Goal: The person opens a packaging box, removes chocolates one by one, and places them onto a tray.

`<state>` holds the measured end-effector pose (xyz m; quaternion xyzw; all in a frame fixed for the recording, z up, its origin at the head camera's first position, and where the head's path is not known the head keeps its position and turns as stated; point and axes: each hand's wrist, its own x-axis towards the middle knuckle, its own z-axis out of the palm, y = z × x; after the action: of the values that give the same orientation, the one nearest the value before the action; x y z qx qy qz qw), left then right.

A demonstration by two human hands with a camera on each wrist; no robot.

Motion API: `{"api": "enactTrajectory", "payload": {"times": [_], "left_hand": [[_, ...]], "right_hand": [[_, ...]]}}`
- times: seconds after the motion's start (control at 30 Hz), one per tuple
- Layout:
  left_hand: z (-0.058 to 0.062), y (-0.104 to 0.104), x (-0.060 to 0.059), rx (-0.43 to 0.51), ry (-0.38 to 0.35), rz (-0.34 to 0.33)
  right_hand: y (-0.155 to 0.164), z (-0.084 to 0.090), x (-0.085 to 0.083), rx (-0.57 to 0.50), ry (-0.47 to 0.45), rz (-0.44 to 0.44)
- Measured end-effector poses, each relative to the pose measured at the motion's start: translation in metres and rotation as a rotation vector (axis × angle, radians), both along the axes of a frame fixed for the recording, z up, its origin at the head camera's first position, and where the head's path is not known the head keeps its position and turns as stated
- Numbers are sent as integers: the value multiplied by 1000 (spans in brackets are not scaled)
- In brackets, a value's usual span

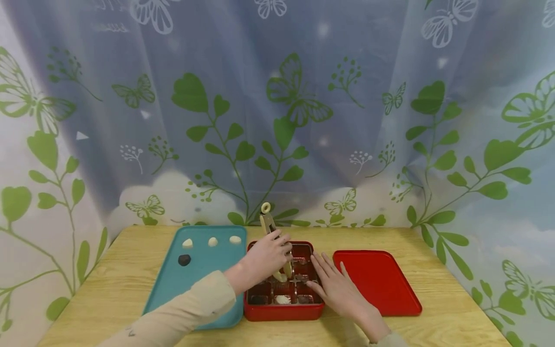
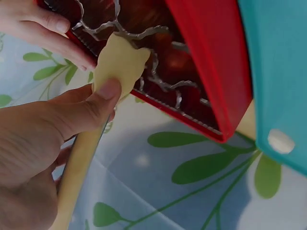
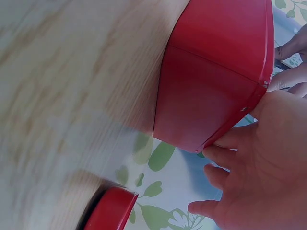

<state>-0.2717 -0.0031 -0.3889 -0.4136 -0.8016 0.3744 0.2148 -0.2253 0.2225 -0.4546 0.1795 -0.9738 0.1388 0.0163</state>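
My left hand (image 1: 268,254) is curled round a pair of cream tongs (image 1: 274,241), thumb pressed on the blade so the tips stay low in the red box (image 1: 284,312) at the centre bottom of the head view. The tips sit at a pale piece (image 1: 280,277) among the wavy metal dividers (image 2: 125,33); I cannot tell whether they have it pinched. My right hand (image 1: 336,288) lies flat with fingers straight on the box's right rim, so it seems to steady the box. The red lid (image 1: 377,282) lies just right of it, out of the way. The teal tray (image 1: 204,270) on the left carries three pale pieces and a dark one (image 1: 184,260) on the tabletop (image 1: 446,308).
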Motion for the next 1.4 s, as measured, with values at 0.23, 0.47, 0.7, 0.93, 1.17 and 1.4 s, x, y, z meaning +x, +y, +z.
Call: {"api": "enactTrajectory", "payload": {"times": [0.23, 0.47, 0.7, 0.93, 1.17, 1.4], "left_hand": [[-5, -24, -3, 186, -9, -75], [-3, -52, 0, 436, -40, -96], [-4, -77, 7, 572, -91, -73], [-11, -102, 7, 683, -106, -19], [-11, -135, 8, 763, -56, 14], [-16, -174, 10, 809, -12, 55]], "right_hand": [[-2, 1, 1, -15, -13, 8], [-2, 4, 3, -4, -14, 3], [-2, 3, 2, -9, -21, 6], [-1, 3, 1, -9, -18, -1], [-1, 2, 0, -5, -15, 1], [-2, 3, 1, 1, -26, -4]]}}
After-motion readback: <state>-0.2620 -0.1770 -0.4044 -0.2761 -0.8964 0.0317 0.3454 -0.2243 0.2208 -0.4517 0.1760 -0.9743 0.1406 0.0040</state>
